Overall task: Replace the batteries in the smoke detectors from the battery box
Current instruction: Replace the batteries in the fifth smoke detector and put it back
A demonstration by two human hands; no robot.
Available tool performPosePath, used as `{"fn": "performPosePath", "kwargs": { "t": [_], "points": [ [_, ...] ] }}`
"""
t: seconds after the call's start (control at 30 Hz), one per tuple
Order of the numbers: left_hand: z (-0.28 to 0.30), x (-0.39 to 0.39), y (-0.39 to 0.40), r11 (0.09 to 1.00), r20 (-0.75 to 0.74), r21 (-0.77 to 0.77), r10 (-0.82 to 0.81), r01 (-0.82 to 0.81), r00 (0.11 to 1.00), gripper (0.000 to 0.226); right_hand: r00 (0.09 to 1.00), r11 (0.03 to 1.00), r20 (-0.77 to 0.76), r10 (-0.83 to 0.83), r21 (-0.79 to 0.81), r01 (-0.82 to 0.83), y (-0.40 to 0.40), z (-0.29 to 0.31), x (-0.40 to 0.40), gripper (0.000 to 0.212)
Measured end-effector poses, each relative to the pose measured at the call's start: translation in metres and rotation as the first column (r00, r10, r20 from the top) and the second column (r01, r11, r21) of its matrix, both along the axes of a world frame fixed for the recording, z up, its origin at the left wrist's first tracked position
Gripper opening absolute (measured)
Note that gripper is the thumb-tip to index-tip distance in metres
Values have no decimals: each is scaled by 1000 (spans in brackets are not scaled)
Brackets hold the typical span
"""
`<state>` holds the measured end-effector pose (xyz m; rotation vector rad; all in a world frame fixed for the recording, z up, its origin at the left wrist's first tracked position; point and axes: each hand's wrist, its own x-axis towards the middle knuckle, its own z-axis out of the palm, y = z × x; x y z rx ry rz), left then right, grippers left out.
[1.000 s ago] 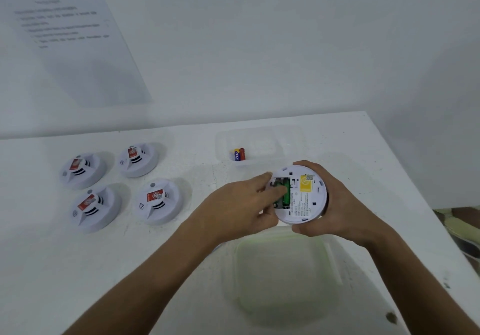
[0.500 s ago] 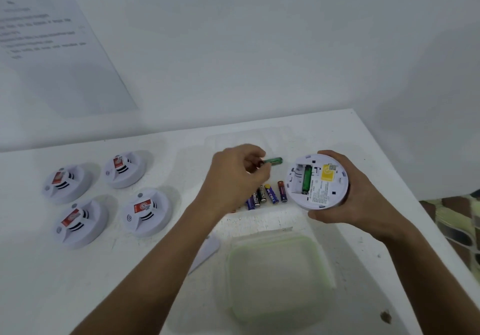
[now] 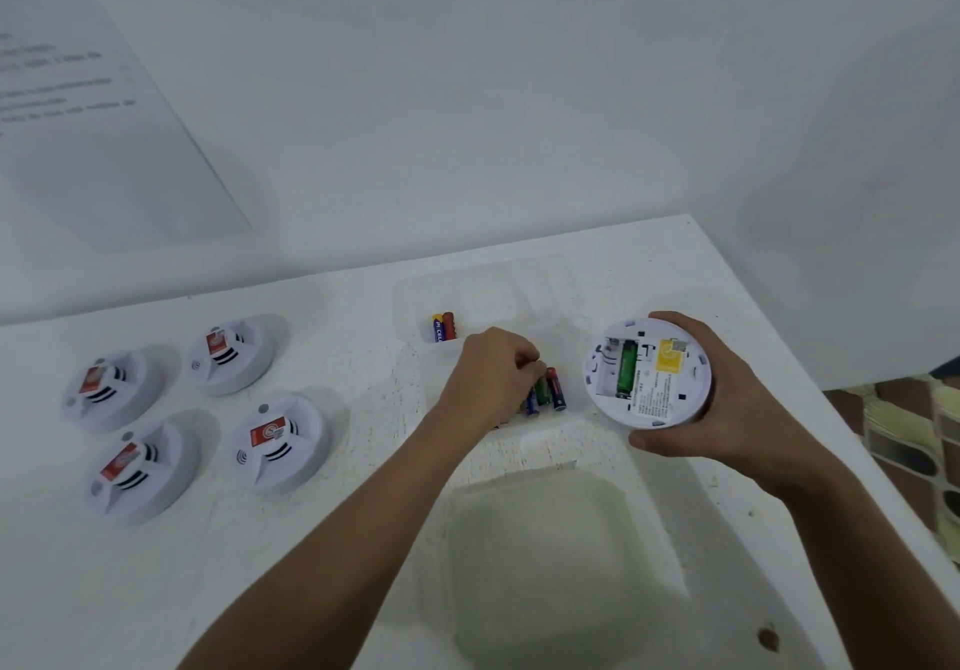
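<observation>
My right hand (image 3: 737,409) grips a white smoke detector (image 3: 670,394) back side up, above the table's right part. Its open compartment holds one green battery (image 3: 627,369) beside an empty slot. My left hand (image 3: 488,378) is down at a row of loose batteries (image 3: 557,389) on the table, fingertips curled onto the end of a green battery (image 3: 543,392) lying in that row. A clear battery box (image 3: 498,274) behind the hand holds a couple of batteries (image 3: 443,327).
Several smoke detectors sit face up at the left, among them one (image 3: 278,440) nearest my left arm. A clear lid with a green rim (image 3: 545,560) lies in front of me. The table's right edge (image 3: 841,409) runs close past my right hand.
My left hand pulled a green battery out of the detector and carried it left and down into the row of loose batteries. My right hand shifted the detector to the right.
</observation>
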<state>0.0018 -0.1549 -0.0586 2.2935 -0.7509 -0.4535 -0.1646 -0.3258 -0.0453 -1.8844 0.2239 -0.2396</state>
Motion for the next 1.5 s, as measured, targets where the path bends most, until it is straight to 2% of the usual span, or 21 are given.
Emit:
{"fn": "performPosePath", "kwargs": {
  "t": [0.17, 0.3, 0.4, 0.53, 0.77, 0.9, 1.03, 1.2, 1.3, 1.4, 1.5],
  "points": [
    [2, -2, 7, 1000, 44, 16, 9, -10, 999, 32, 1000, 1000, 4, 27, 5, -27, 2, 1, 4, 97],
    [21, -11, 19, 984, 21, -180, -6, 10, 1000, 25, 998, 998, 1, 60, 13, -60, 5, 3, 9, 99],
    [38, -19, 24, 936, -12, -330, -134, 123, 991, 21, 995, 995, 15, 103, 10, -103, 10, 6, 14, 98],
    [49, -20, 26, 929, 43, -237, -284, 285, 958, 32, 989, 990, 44, 140, 8, -141, 18, 9, 20, 96],
    [52, -24, 30, 931, 5, -244, -279, 272, 960, 36, 984, 986, 58, 169, -13, -169, 23, 11, 22, 100],
    [53, -27, 31, 926, -34, -252, -299, 281, 954, 37, 984, 988, 104, 147, -54, -142, 25, 12, 24, 96],
    [53, -27, 32, 928, -70, -198, -335, 316, 940, 40, 985, 984, 104, 139, -123, -125, 30, 14, 27, 91],
    [54, -26, 29, 938, -58, -163, -317, 305, 946, 42, 986, 987, 107, 129, -109, -117, 28, 6, 30, 92],
    [52, -25, 26, 936, 60, -227, -263, 269, 963, 40, 990, 994, 113, 87, -75, -79, 24, 2, 32, 94],
    [50, -27, 23, 912, 186, -313, -215, 265, 959, 27, 992, 997, 109, 62, -58, -56, 20, -1, 34, 98],
    [49, -28, 18, 889, 75, -418, -168, 184, 983, 17, 993, 996, 81, 80, -44, -77, 18, -1, 34, 98]
  ]
}}
